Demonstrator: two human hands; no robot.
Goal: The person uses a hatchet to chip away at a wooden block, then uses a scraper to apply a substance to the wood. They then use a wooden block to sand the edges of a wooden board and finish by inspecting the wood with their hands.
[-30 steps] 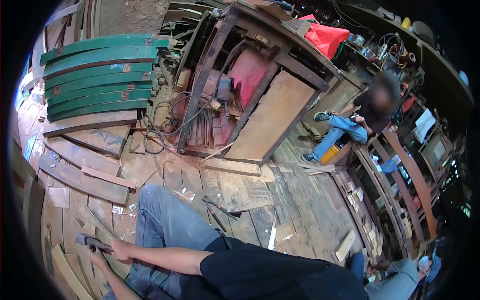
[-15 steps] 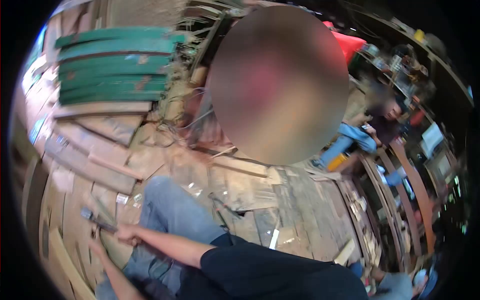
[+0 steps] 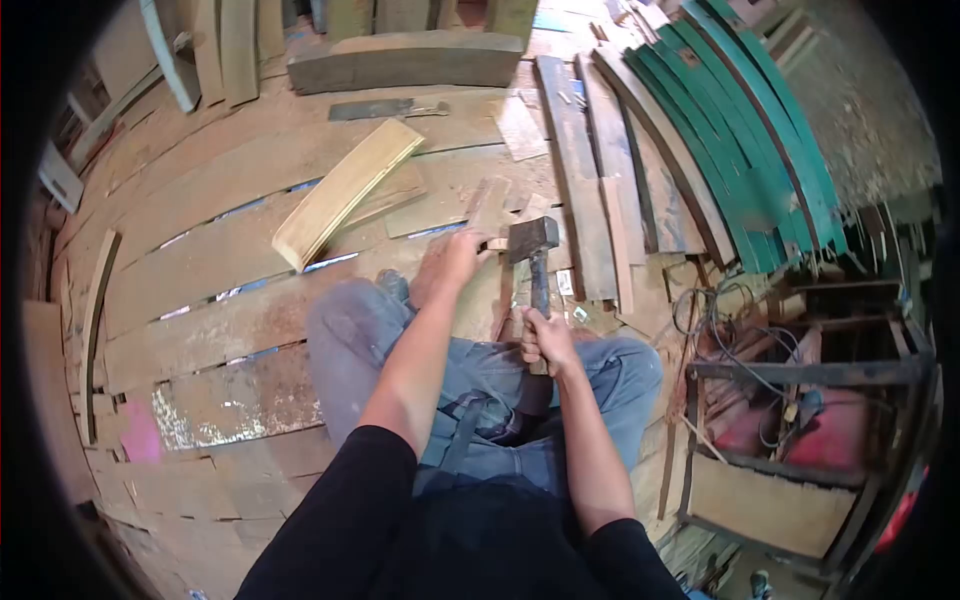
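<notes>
Hammer (image 3: 533,262) upright over plank floor (image 3: 220,250), head just above small wood strip (image 3: 497,240) by the knees; right hand (image 3: 547,340) fisted round its handle, left hand (image 3: 448,262) fingers curled down on the strip. Green curved boards (image 3: 760,140) stacked right, pale plank (image 3: 345,190) lying left, cables (image 3: 715,310) near metal frame (image 3: 810,370). No readable writing. Open floor left.

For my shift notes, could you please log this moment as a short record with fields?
Right hand: grip closed around the hammer handle, head raised in front
Left hand: pressing a small wood piece beside the hammer head
Seat: plank floor, knees in jeans
Nearby: pale board, green curved slats, tangled cables
</notes>
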